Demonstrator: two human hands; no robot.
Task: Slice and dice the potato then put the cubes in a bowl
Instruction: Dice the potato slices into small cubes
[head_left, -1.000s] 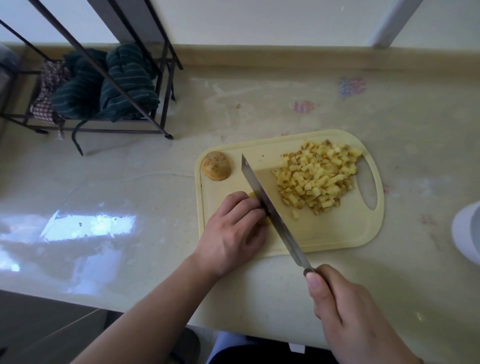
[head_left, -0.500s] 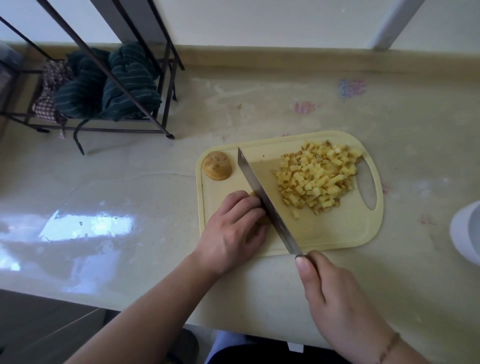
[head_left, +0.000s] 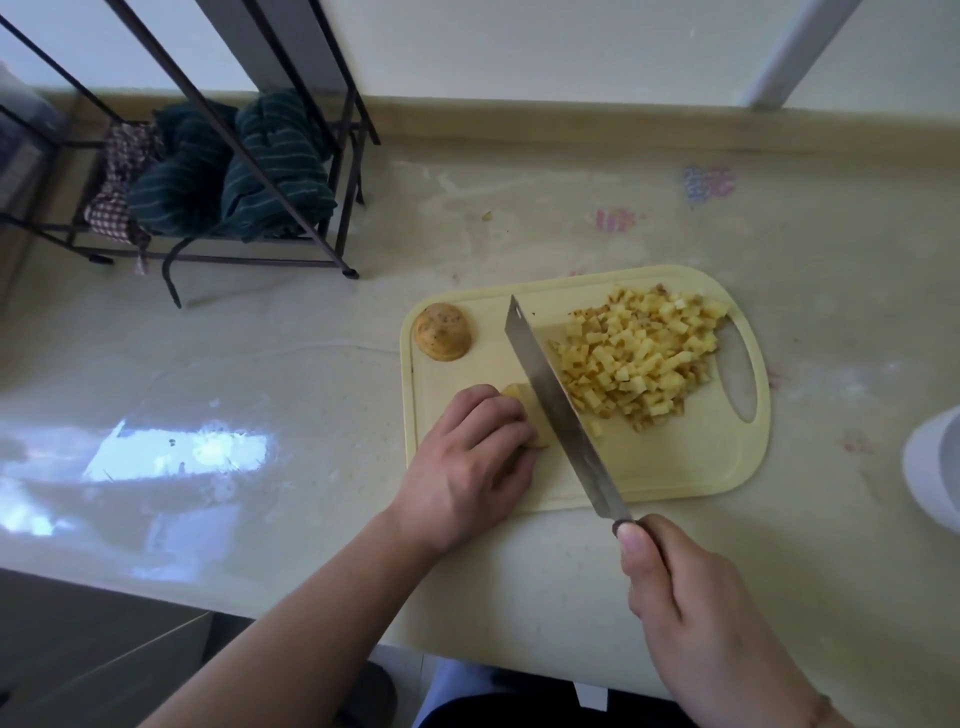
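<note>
The knife (head_left: 558, 410) handle is wrapped by the right hand (head_left: 691, 618); the potato piece (head_left: 527, 410) is pinned on the cutting board (head_left: 675, 467) under the curled left hand (head_left: 467, 467). More potato has been exposed since a second ago: slicing continues. The cubes (head_left: 639, 358) remain heaped, unbowled.

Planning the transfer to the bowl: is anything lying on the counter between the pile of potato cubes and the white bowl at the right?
Nothing visible. Past the cubes lie only the board and its handle slot, then bare counter up to the bowl, partly out of frame.
</note>
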